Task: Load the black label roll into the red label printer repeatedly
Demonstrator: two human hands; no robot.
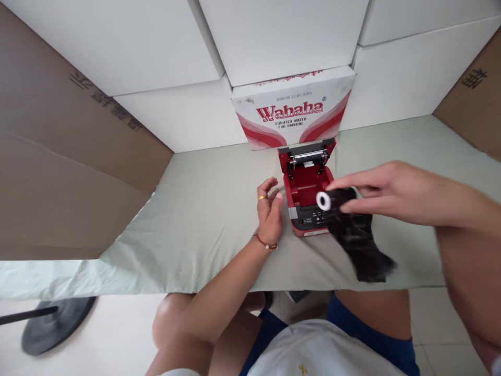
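Note:
A small red and black label printer [309, 223] stands on the cloth with its lid [309, 156] raised, and its red inner bay shows bare at the middle. Between the thumb and fingers of my right hand [395, 193] is a black ribbon roll [340, 198] with a white ring-shaped core end, held over the printer's right side. A loose, shiny black length of it hangs down toward the table's front edge. To the left of the printer rests my left hand [270, 209], palm partly up, fingers loosely bent and apart, holding nothing.
A pale green cloth [195, 209] covers the table. Behind the printer stands a white and red Wahaha carton [293, 112] against stacked white boxes [285, 36]. Brown cardboard boxes flank the left [78, 156] and right [469, 89]. A black round stand base [58, 326] is on the floor.

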